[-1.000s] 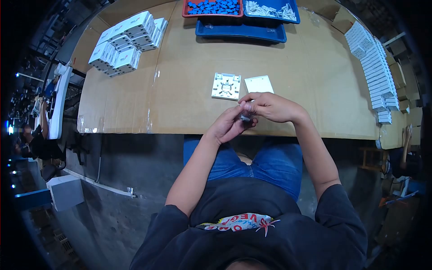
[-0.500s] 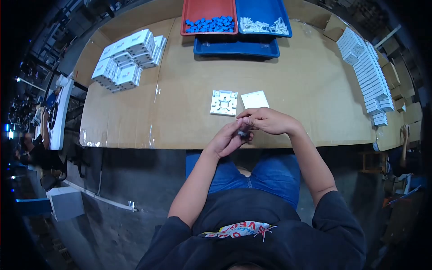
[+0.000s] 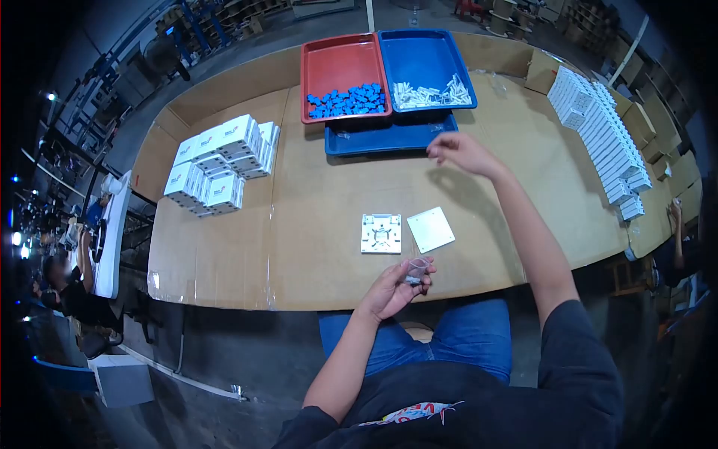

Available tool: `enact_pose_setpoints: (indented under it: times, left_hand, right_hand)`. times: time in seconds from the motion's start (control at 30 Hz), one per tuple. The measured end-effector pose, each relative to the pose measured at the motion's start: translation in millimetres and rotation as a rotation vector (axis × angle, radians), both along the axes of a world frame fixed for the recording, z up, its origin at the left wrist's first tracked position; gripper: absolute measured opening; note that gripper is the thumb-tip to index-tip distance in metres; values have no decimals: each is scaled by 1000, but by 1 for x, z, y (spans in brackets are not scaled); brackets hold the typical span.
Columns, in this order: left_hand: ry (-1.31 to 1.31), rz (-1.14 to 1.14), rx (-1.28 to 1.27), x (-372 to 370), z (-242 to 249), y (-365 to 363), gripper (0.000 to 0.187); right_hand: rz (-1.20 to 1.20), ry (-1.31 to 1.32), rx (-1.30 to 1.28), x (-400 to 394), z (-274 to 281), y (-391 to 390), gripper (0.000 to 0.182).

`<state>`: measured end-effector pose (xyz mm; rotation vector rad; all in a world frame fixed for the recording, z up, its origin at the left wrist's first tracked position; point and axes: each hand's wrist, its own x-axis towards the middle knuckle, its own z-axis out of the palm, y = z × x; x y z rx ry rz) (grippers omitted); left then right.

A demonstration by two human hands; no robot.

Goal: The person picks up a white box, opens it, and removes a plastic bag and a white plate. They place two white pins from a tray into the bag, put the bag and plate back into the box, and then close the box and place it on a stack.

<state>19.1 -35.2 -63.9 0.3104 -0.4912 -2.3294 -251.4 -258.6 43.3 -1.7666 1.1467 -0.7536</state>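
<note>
My left hand (image 3: 395,287) holds a small clear plastic bag (image 3: 416,270) with a dark part inside, above the table's near edge. My right hand (image 3: 461,150) is stretched out over the table with loosely curled fingers and nothing visible in it, close to the blue tray (image 3: 395,139) lying flat in front of the bins. A white square base plate (image 3: 381,233) with moulded ribs and a plain white cover plate (image 3: 430,229) lie side by side just beyond my left hand.
A red tray (image 3: 333,63) holds several blue parts (image 3: 345,100); a blue bin (image 3: 419,52) holds white parts (image 3: 432,94). White boxes (image 3: 217,163) are stacked at the left, and a long row of white boxes (image 3: 603,129) runs along the right. Another person (image 3: 71,295) sits far left.
My right hand has left my left hand and reached forward towards the trays. The left hand keeps the small bag. The view has tilted up, showing more of the table's far side.
</note>
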Motion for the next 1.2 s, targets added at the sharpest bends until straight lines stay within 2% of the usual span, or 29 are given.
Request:
enact_pose_setpoints:
  times: [0.1, 0.2, 0.3, 0.5, 0.67, 0.8, 0.9, 1.0, 1.1, 1.2]
  left_hand:
    - [26, -10, 30, -1, 3, -1, 54]
    - [53, -37, 15, -2, 3, -3, 54]
    - [30, -63, 21, -4, 1, -6, 61]
    - [32, -84, 42, -3, 4, -8, 60]
    - [52, -85, 75, -4, 7, -9, 55]
    - [23, -104, 52, -4, 0, -10, 64]
    - [29, -98, 61, -4, -3, -10, 65]
    - [24, -90, 63, -5, -3, -9, 64]
    - [36, -78, 86, -4, -4, -8, 64]
    - [66, -58, 105, -5, -6, -6, 66]
  right_hand:
    - [-273, 244, -396, -22, -15, -82, 20]
    - [-505, 531, -625, -28, -13, -128, 21]
    - [-561, 785, -775, -28, -15, -153, 20]
    - [-556, 844, -764, -19, -25, -175, 16]
    - [-602, 788, -752, -20, -33, -183, 12]
    - [-614, 755, -804, -22, -30, -179, 11]
    - [-689, 536, -722, -21, -21, -177, 13]
    - [-565, -358, -192, -16, -5, -164, 17]
    - [-337, -988, 66, -1, 41, -101, 19]
    - [-306, -1064, 84, 7, 69, -46, 18]
